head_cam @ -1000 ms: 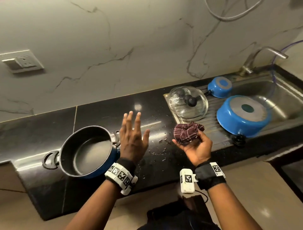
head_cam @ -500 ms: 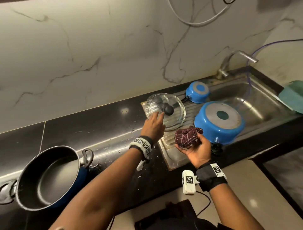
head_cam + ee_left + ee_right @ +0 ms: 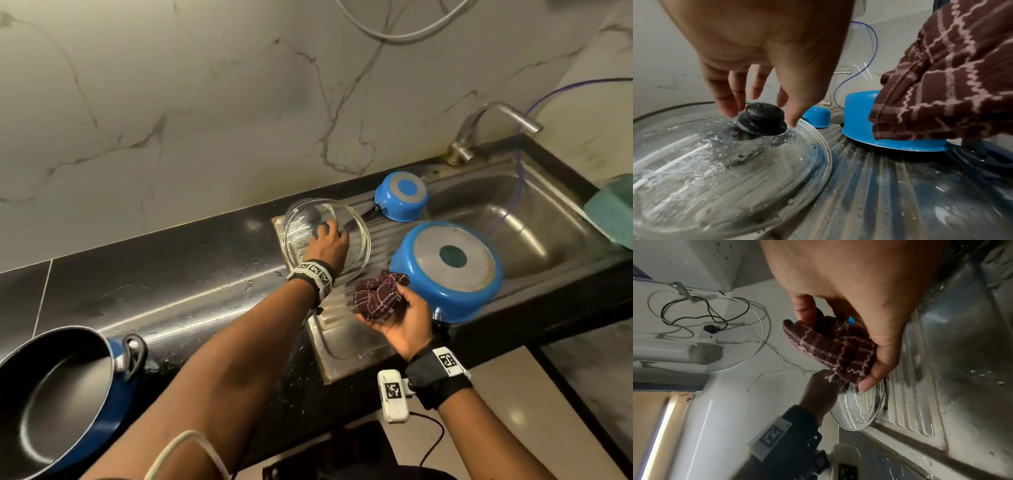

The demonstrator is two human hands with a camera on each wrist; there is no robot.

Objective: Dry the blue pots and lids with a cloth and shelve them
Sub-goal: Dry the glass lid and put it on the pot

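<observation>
Two hands are working over the desk: nearest, the right hand is gripping the bunched cloth. Beyond it, the left hand is hovering over the wet glass lid on the drainboard, fingers spread loosely around its knob, holding nothing. Farther off, two blue pots are lying upturned.
</observation>
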